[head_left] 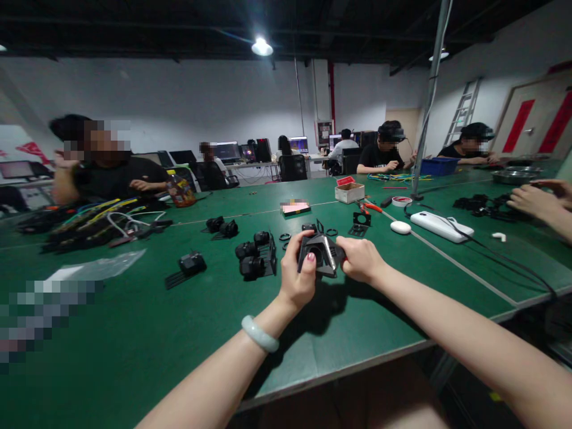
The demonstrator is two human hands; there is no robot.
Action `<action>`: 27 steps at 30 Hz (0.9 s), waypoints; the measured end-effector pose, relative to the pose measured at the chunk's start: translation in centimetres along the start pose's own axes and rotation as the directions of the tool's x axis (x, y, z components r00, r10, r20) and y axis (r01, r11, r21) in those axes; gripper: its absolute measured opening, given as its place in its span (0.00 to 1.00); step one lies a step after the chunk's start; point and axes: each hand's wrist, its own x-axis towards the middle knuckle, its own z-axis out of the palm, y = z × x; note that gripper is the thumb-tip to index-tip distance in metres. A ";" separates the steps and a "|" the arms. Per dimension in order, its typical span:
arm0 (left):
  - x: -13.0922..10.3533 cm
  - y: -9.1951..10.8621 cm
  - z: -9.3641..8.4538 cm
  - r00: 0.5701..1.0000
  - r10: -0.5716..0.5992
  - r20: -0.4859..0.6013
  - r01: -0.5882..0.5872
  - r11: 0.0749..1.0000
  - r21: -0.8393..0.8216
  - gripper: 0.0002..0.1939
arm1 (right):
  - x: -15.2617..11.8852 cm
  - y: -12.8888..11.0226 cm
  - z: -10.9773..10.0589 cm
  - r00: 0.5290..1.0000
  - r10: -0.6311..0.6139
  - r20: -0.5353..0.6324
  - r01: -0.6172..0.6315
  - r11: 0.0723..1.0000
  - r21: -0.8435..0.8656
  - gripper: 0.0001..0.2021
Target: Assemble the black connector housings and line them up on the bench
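Both hands hold one black camera-like part (328, 255) with a round opening and angled plates, raised over the green table (250, 369). My left hand (298, 268) grips its left side, the thumb lying across the front. At its right edge, the fingers of my right hand (360, 259) are closed on the same part. Left of my hands stand several black camera-like units (252, 265) with slotted plates. Another such unit (192, 262) lies farther left. Just beyond my hands are black rings (285, 237) and a flat black plate with a round hole (361, 219).
Orange-handled pliers (372, 207) and a small box (349, 192) lie beyond my hands. On the right are a white oval case (400, 227), a white power strip (441, 227) with a cable, and a metal pole (426, 107). Cable bundles (89, 220) and people surround the table.
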 end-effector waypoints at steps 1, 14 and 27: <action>0.1 -0.1 -0.1 0.999 -0.015 -0.033 0.013 0.999 -0.032 0.19 | 0.1 0.3 0.0 1.000 0.011 0.001 -0.011 1.000 -0.008 0.10; 0.3 -2.8 -0.1 0.933 -0.292 0.212 0.189 0.896 0.403 0.18 | 1.8 12.0 0.0 0.815 0.540 0.210 -0.519 0.842 -0.149 0.14; 0.2 -3.5 0.2 0.867 -0.395 0.305 0.162 0.801 0.577 0.25 | 1.3 17.2 2.0 0.534 0.702 0.471 -0.683 0.687 -0.249 0.12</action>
